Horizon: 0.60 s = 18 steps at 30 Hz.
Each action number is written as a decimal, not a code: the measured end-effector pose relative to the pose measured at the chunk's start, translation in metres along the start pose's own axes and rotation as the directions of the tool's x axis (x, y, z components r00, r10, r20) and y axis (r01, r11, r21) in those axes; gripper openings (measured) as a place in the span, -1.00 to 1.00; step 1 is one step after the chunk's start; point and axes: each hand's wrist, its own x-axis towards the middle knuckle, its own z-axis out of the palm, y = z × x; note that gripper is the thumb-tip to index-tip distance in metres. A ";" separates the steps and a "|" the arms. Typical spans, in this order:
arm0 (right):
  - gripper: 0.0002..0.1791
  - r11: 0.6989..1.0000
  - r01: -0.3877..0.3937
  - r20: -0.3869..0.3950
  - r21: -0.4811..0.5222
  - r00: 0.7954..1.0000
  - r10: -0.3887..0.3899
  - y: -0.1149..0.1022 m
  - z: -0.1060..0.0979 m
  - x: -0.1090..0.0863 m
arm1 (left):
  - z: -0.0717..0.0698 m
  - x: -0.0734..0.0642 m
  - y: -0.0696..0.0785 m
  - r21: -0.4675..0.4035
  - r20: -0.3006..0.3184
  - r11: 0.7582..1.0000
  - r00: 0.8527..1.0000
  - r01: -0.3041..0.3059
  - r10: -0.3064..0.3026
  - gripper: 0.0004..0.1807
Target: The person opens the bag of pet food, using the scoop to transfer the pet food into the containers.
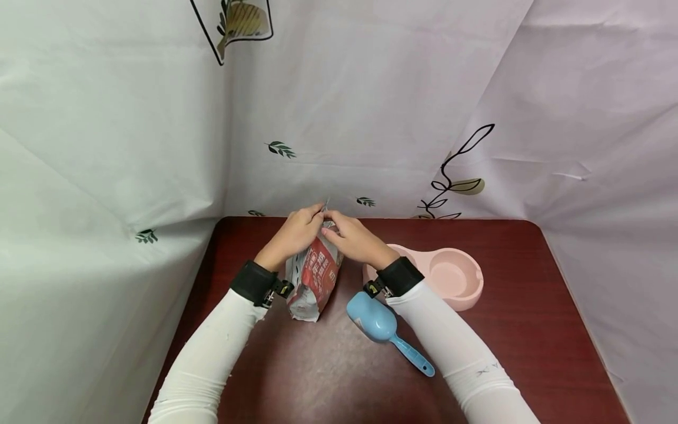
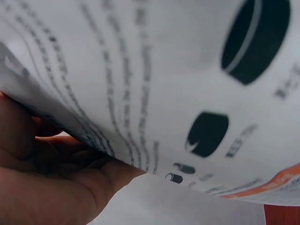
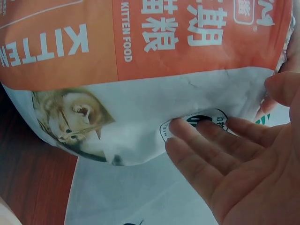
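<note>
A white, red and orange bag of kitten food [image 1: 316, 271] stands on the table, its printed front with a kitten picture [image 3: 70, 122] facing right. My left hand [image 1: 299, 231] pinches the bag's top edge from the left. At the right end of that edge, my right hand [image 1: 359, 238] holds it between thumb and index finger. The other fingers of the right hand [image 3: 248, 159] spread loosely along the bag's front. In the left wrist view the left hand's fingertips are hidden behind the bag [image 2: 154, 70].
A blue scoop [image 1: 375, 318] lies to the right of the bag, handle toward me. Behind it is a pink double bowl [image 1: 464, 301], partly covered by my right wrist. The dark red table [image 1: 524, 330] meets a patterned white cloth [image 1: 339, 118] at the back.
</note>
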 end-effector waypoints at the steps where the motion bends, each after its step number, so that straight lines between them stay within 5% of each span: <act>1: -0.44 1.000 0.000 -0.001 -0.002 1.000 0.000 0.001 0.000 0.001 | -0.001 0.000 0.000 0.000 0.005 1.000 1.000 0.003 -0.003 -0.46; 11: -0.52 1.000 0.016 -0.039 0.013 0.999 -0.015 0.003 -0.005 0.007 | -0.017 0.013 0.001 0.003 0.064 1.000 0.998 0.011 -0.011 -0.53; 18: -0.54 0.997 -0.038 -0.037 0.070 0.999 0.040 0.006 -0.008 0.012 | -0.020 0.029 0.004 0.096 0.015 0.995 1.000 0.024 -0.026 -0.64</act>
